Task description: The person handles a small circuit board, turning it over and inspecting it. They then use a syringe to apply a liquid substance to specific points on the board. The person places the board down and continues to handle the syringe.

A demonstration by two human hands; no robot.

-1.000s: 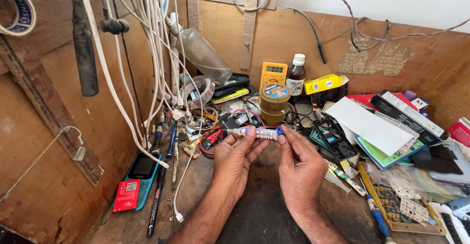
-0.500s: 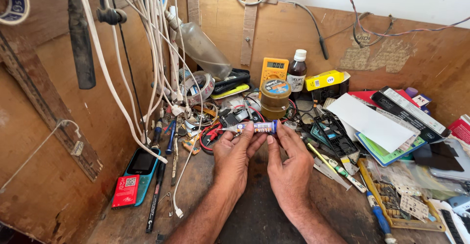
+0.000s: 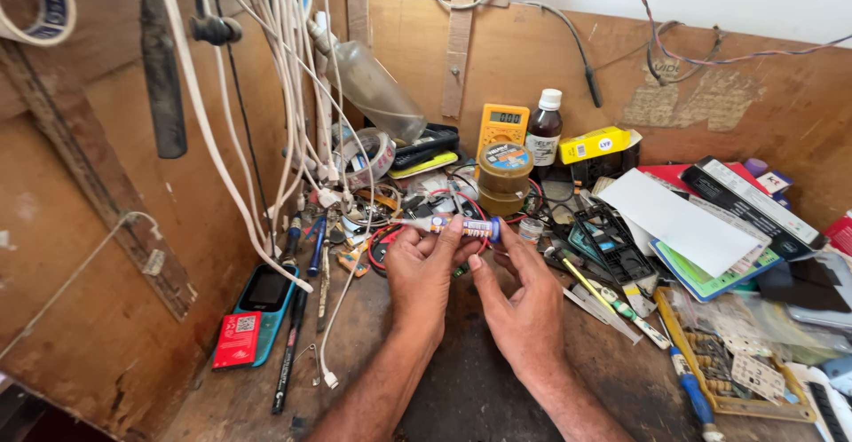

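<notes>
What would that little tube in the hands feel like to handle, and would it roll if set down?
The small tube is thin and round, so it would probably roll on the bench. It looks light: the left hand holds it with fingers alone, with the right hand at its blue cap end. Its narrow nozzle may be delicate.

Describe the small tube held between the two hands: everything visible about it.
The tube is slim, white with coloured print, with a blue cap at its right end and a thin pointed nozzle at its left. It lies roughly level above the cluttered bench. The left hand grips its middle from below; the right hand has fingertips at the cap end.
</notes>
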